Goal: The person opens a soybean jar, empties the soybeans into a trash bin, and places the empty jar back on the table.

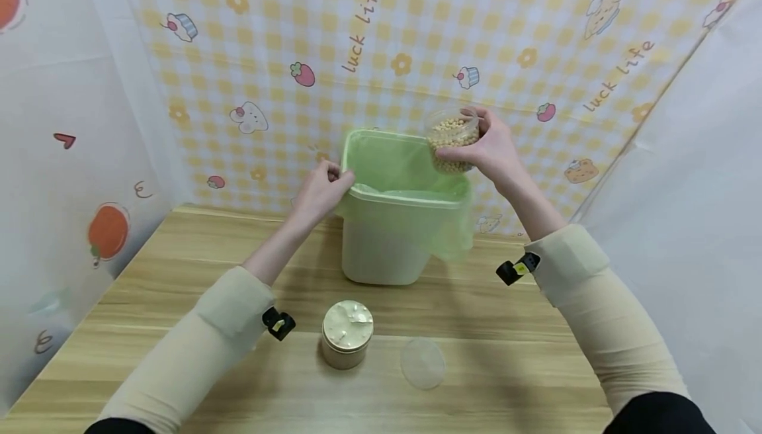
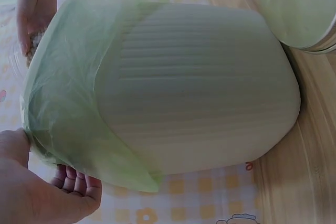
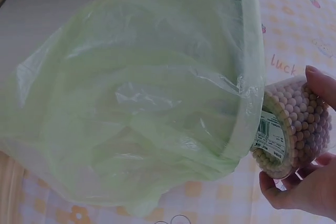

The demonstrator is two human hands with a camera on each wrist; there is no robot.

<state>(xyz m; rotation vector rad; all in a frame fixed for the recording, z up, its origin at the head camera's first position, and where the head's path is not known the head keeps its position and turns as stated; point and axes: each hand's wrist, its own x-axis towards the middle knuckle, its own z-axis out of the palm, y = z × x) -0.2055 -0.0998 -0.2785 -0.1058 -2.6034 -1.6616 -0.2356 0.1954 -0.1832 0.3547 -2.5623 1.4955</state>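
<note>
A white bin [image 1: 381,249] stands at the back of the table, lined with a thin green bin bag [image 1: 449,222] folded over its rim. My left hand [image 1: 323,189] pinches the bagged rim at the left, thumb on top and fingers curled below, as the left wrist view shows. In my right hand [image 1: 493,146] is a clear jar [image 1: 454,135] of small round beige beans, held at the right end of the bin's mouth. The jar looks lidless and slightly tilted. A printed label [image 3: 270,137] shows on its base in the right wrist view.
A round tin [image 1: 347,333] with a shiny pale top stands in front of the bin. To its right lies a clear round lid [image 1: 423,363] on the wooden table [image 1: 524,328]. A patterned cloth [image 1: 297,123] hangs right behind the bin.
</note>
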